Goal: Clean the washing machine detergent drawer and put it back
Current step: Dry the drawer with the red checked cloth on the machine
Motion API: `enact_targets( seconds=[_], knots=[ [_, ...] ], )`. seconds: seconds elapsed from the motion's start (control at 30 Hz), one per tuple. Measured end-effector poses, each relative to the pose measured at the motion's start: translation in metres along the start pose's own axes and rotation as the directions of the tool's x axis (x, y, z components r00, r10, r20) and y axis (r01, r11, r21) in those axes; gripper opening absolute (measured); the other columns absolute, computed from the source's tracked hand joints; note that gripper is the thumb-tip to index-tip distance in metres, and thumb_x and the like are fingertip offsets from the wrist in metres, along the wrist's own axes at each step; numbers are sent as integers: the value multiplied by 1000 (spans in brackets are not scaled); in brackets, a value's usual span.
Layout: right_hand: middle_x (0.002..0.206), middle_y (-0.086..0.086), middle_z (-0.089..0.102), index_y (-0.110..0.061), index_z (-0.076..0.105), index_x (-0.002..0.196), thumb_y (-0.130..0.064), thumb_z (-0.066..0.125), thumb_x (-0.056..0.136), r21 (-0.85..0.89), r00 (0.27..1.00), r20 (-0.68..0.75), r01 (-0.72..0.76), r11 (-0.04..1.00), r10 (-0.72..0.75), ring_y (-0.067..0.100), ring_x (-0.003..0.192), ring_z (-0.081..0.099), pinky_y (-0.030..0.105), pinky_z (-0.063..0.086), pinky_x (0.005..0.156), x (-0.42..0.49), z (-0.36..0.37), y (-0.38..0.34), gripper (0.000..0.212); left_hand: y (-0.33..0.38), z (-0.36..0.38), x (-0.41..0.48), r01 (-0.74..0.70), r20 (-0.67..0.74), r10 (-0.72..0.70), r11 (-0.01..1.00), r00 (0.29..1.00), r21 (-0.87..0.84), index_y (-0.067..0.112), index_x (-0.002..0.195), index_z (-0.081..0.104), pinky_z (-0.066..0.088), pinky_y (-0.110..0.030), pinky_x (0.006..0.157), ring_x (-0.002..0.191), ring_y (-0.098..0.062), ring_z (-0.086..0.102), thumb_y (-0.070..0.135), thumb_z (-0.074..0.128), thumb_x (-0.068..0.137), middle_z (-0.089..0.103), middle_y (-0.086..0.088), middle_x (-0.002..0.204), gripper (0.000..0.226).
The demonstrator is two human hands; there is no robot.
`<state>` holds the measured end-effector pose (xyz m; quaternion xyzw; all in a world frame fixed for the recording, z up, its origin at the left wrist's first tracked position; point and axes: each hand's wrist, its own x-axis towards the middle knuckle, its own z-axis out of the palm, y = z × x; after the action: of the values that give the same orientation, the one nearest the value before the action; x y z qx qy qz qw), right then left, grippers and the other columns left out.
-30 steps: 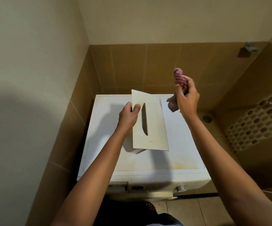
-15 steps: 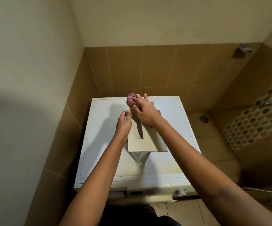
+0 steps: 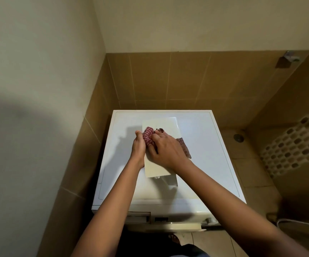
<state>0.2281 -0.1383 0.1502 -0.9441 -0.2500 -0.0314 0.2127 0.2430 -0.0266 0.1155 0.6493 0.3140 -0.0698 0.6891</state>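
Left hand [image 3: 138,147] grips the drawer [image 3: 162,125] at 9 o'clock while right hand [image 3: 168,152] (clutching cloth [image 3: 147,136]) could shove it off the washer [image 3: 205,149].

Seen from above, a cream detergent drawer [image 3: 168,125] lies on top of a white washing machine [image 3: 201,154] in a tan-tiled corner [image 3: 168,80]. The left hand [image 3: 138,147] holds the drawer's left edge. The right hand [image 3: 168,151] grips a bunched red checked cloth [image 3: 148,137] (one end trails to the right) against the drawer.
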Motion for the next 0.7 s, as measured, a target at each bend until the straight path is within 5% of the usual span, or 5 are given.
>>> enact_targets(
  seconds=[0.13,0.23,0.37,0.5,0.7],
  knots=[
    [146,12,44,-6,46,135,-25,39,94,-63,996,59,-62,996,66,24,141,31,39,15,118,7,5,-6,46,-3,-1,-2,26,50,-24,999,998,-35,15,126,59,47,-31,85,107,-24,58,52,20,103,62,-10,119,59],
    [141,12,50,-6,51,127,-25,40,92,-75,997,54,-50,996,54,24,140,34,39,19,119,7,6,-7,41,-2,0,0,42,57,-38,996,998,-78,24,94,62,49,-27,75,87,-15,60,49,26,103,64,-2,96,45],
    [111,12,66,-8,57,96,-24,47,88,-30,1000,22,4,1000,-3,26,122,52,38,32,110,-4,1,-6,20,0,-4,1,88,122,-78,993,989,-82,19,94,64,50,-28,72,88,-13,61,45,32,103,66,-2,95,42],
    [90,12,65,-7,56,86,-25,53,85,-21,998,3,61,998,-61,27,102,58,38,37,102,-10,-1,-6,18,8,-7,5,129,156,-117,989,981,-69,14,91,67,52,-26,64,84,-16,64,41,35,102,69,-5,90,44],
    [66,7,59,-8,53,66,-22,64,79,55,955,69,285,957,-288,24,64,53,14,28,70,-30,-12,-6,22,24,-13,8,226,187,-227,974,956,28,7,97,63,54,-26,50,62,-22,66,43,32,104,69,-10,77,48]
  ],
)
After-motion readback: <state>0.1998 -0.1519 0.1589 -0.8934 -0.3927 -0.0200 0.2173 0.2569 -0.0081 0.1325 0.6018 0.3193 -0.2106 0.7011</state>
